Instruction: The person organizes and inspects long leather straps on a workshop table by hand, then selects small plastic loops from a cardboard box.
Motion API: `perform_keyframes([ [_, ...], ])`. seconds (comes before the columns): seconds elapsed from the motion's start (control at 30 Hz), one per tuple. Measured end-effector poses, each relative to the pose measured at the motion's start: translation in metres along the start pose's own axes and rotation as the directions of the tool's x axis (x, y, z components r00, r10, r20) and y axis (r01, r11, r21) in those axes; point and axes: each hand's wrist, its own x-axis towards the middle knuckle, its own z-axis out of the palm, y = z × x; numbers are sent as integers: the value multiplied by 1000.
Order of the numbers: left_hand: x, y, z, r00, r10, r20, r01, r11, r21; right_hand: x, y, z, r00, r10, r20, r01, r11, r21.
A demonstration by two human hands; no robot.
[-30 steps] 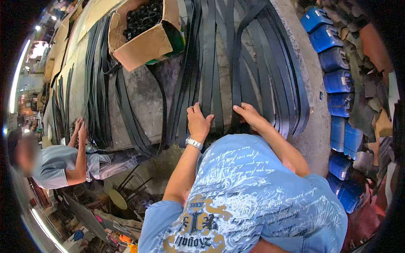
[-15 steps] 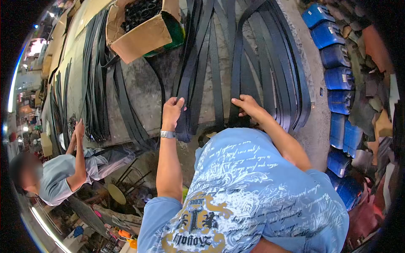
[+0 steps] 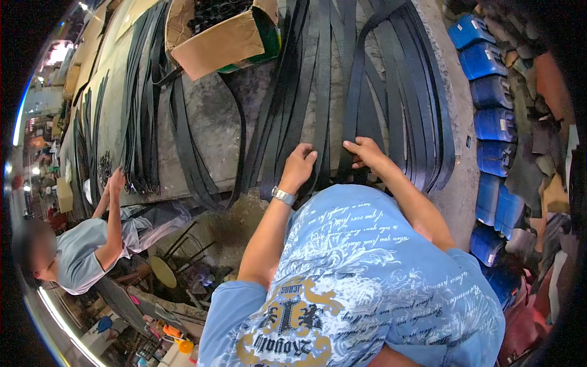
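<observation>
Long black straps point(image 3: 321, 98) hang over the near edge of the worktable, side by side and partly overlapping. My left hand point(image 3: 298, 168) is closed at the edge of a middle strap, thumb and forefinger together; its fingertips are partly hidden. On the strap just to the right, my right hand point(image 3: 370, 156) has its thumb in front and fingers curled behind, pinching it. More straps point(image 3: 422, 122) lie bunched to the right of that hand. The straps' lower ends are partly hidden by my shirt.
An open cardboard box point(image 3: 217, 52) of black pieces stands on the worktable point(image 3: 211, 110). Another person point(image 3: 92, 251) works at the left by more hanging straps point(image 3: 140, 110). Blue plastic containers point(image 3: 492, 92) line the floor on the right.
My left hand has moved right, leaving the left strap bundle and coming to a middle strap close to my right hand. The right hand stays on its strap.
</observation>
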Motion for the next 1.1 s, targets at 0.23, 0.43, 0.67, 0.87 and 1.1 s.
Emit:
perform_keyframes([
  [0.23, -14, 31, -44, 960, 162, -228, 4, 807, 590, -5, -7, 0, 999, 47, 9, -47, 996, -82],
  [0.43, -19, -11, -77, 916, 296, -272, 4, 671, 741, -6, -6, 2, 1000, 15, -18, -15, 1000, -12],
  [0.67, -15, -15, -71, 910, 252, -330, 45, 730, 682, -10, -9, 4, 999, 5, -40, -8, 997, -71],
  [0.87, -8, -10, -65, 902, 144, -406, 88, 862, 500, -9, -9, 1, 999, 37, -10, -38, 995, -95],
  [1.1, -9, -6, -67, 904, 131, -407, 86, 876, 475, -10, -8, 2, 1000, 12, -5, -12, 997, -72],
])
